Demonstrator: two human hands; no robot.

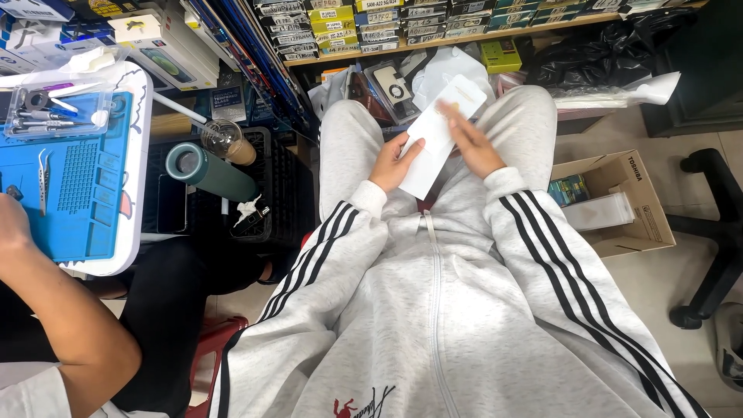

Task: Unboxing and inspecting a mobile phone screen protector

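Observation:
I sit in a light grey tracksuit with black stripes and hold a long white flat packet (443, 131) over my lap. My left hand (393, 164) grips the packet's lower left edge. My right hand (470, 144) rests on its right side, fingers spread across the front near the top. The packet tilts up and to the right, between my knees.
An open cardboard box (636, 207) with small packages stands on the floor at my right, beside an office chair base (716, 240). A co-worker's arm (54, 310) reaches to a blue work mat (73, 193) with tweezers at left. A dark green cylinder (210, 173) and shelves of boxes (371, 27) lie ahead.

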